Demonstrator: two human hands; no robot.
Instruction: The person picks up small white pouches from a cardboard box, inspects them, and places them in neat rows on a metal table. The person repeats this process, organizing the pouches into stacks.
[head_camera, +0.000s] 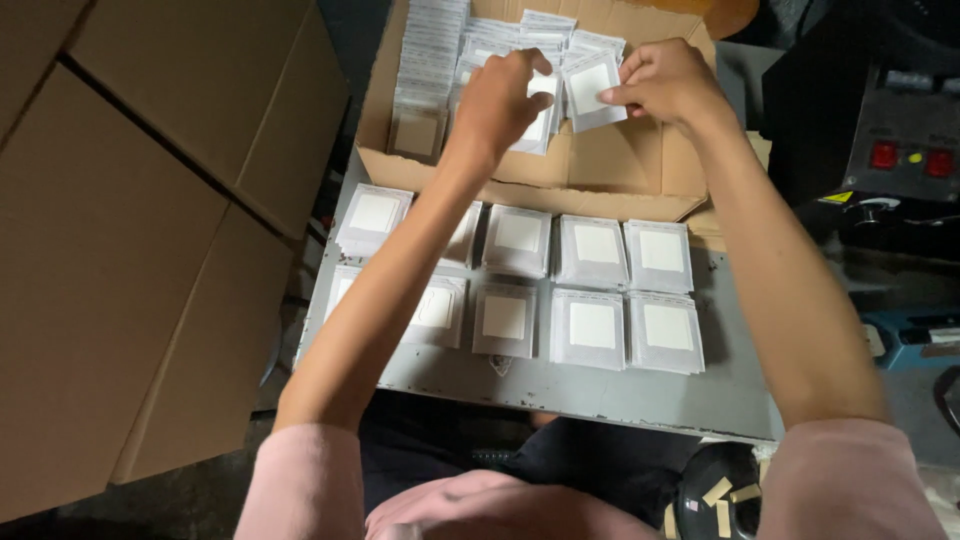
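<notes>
Cardboard box (610, 165) serves as our stock bin: inside it our right hand (668, 82) pinches one white packet (592, 90), our left hand (500, 100) grips another, above sorted stacks (590, 290) nearer us.

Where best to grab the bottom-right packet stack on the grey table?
Probably pinch the bottom-right packet stack across its left and right edges, coming from above. It lies flat with its near edge facing the bare grey table, and only a thin gap separates it from the neighbouring stack. Both hands are up at the cardboard box.
</notes>
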